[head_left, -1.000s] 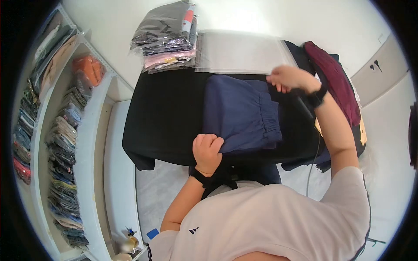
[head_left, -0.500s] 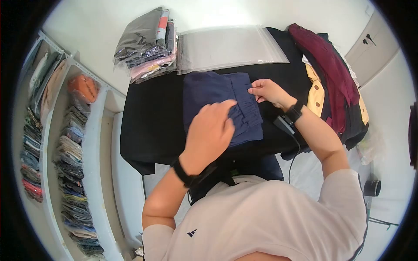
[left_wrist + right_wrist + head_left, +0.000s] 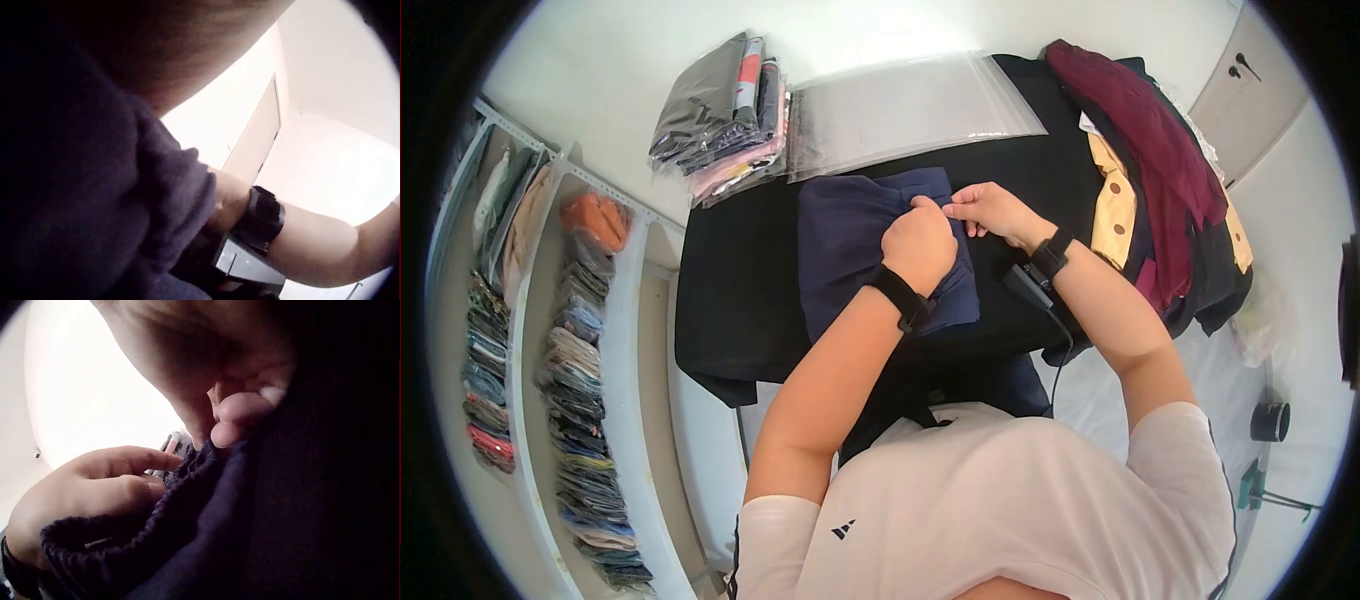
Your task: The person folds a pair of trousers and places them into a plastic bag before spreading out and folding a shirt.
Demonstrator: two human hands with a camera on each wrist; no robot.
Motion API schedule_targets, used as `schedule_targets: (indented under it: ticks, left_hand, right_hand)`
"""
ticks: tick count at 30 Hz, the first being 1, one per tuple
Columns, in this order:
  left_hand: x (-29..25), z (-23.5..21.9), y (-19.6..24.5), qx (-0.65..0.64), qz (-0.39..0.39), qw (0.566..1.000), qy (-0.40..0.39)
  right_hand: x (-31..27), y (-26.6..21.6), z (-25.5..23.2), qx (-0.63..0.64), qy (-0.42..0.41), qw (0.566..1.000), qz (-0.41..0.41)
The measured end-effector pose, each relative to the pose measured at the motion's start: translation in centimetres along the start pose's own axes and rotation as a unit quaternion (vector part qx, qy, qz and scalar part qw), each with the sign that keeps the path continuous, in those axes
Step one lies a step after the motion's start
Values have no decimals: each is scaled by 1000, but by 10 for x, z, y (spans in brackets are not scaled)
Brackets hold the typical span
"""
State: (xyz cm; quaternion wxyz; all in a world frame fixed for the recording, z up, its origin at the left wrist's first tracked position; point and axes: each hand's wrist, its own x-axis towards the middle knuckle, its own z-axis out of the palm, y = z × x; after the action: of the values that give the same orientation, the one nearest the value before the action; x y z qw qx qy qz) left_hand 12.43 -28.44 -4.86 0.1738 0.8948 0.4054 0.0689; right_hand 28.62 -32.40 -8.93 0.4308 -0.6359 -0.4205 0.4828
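"Navy garment (image 3: 830, 245): where is it?"

"Folded on the black cloth (image 3: 730, 300), right in front of me."

"And your hands?"

"My right hand (image 3: 997, 213) pinches its gathered edge (image 3: 150, 526) between thumb and fingers. My left hand (image 3: 920, 248) is at that edge too, but whether it pinches anything, I can't tell."

"What's beyond it?"

"Clear plastic bags (image 3: 900, 112), beside stacked bagged clothes (image 3: 708, 112)."

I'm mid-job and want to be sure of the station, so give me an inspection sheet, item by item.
Surface: black cloth, draped over the edges.
Job's things: folded navy garment; clear plastic sleeves beyond it.
Clutter: bagged clothes stack; maroon garment heaped at right.
Hands: left and right, fingers pinching the gathered waistband.
Cables: one dark cable near the right wrist.
Surroundings: packed shelves at left; door at far right.
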Motion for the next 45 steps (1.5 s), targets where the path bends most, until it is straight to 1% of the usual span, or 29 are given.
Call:
schedule_targets:
  ticks: [2, 7, 9, 10, 12, 13, 16, 18, 19, 20, 22, 23, 24, 26, 27, 29, 30, 32, 33, 35, 36, 37, 38, 39, 40, 42, 43, 44, 45]
  left_hand:
    - [6, 2, -7, -9, 56, 998, 13]
    - [-11, -21, 3, -26, 58, 997, 31]
    - [-15, -19, 9, 72, 16, 997, 30]
    - [-12, -17, 8, 73, 17, 997, 27]
    - [-1, -13, 5, 107, 15, 992, -62]
    - [2, -12, 4, 109, 17, 992, -65]
    - [6, -10, -3, 101, 12, 992, -71]
    - [7, -8, -13, 113, 28, 993, -31]
    - [7, -7, -19, 91, 48, 995, -10]
    - [8, -6, -23, 94, 50, 994, -11]
    - [5, -10, -24, 28, 109, 992, 52]
    - [1, -10, -24, -11, 141, 988, 56]
    - [-1, -12, -20, -10, 141, 988, 54]
    - [-6, -12, -15, -22, 179, 982, 50]
    - [-5, -8, -17, -23, 177, 983, 51]
    - [-2, 1, -22, -29, 178, 983, -30]
    - [-1, -2, -23, -30, 179, 983, -27]
    - [-2, -5, -25, -94, 243, 964, -41]
    - [1, -2, -28, -96, 243, 964, -41]
    - [4, 9, -37, -7, 354, 933, -58]
    - [1, 6, -33, -10, 350, 935, -54]
    - [-6, -2, -22, -52, 258, 960, -91]
    - [-12, -7, -16, -95, 163, 974, -125]
    - [-21, -8, -17, -78, 188, 973, -106]
    - [-34, -15, -16, -68, 201, 971, -109]
    - [-60, -10, -20, -62, 262, 962, -46]
    - [-70, -10, -18, -68, 258, 962, -61]
    - [-77, -3, -17, -67, 267, 961, -20]
    - [-83, 4, -17, -23, 278, 960, 17]
  right_hand:
    - [1, 2, -1, 3, -5, 1000, -20]
    - [1, 4, 0, 9, 7, 1000, -17]
    - [2, 5, 1, 13, 10, 1000, -9]
    - [3, 5, 0, 7, 10, 1000, -12]
    - [2, 6, 1, 4, 12, 1000, -13]
    - [1, 5, 2, 1, 17, 1000, -19]
    - [0, 3, 1, -1, 12, 1000, -21]
    - [0, 4, 0, 1, 2, 1000, -19]
    - [2, 5, 0, -1, -1, 1000, -22]
    - [4, 7, 0, -3, -5, 1000, -25]
    - [5, 6, 0, 1, -6, 1000, -22]
    - [4, 6, 0, 0, -10, 1000, -17]
    - [5, 7, -1, 2, -10, 1000, -17]
    - [5, 8, -1, 13, -2, 1000, -25]
    - [6, 9, 0, 12, -4, 1000, -25]
    - [7, 10, -1, 12, -3, 1000, -23]
    - [8, 9, -1, 10, -2, 1000, -25]
    - [9, 10, -1, -7, -4, 1000, -19]
    - [9, 10, -1, -2, -12, 1000, -24]
    - [9, 11, -1, -9, -15, 1000, -16]
    - [9, 10, -2, -14, -15, 1000, -12]
    - [10, 12, -3, -20, -21, 999, -13]
    - [9, 16, -4, 49, -20, 999, 3]
    - [8, 17, -3, 117, -19, 993, 20]
    - [-11, -2, 0, 139, -18, 989, 47]
    - [-29, -17, 8, 177, -47, 982, 54]
    - [-33, -15, 16, 169, -57, 982, 60]
    - [-37, -12, 26, 105, -1, 995, -2]
    - [-39, -10, 33, 40, 52, 996, -65]
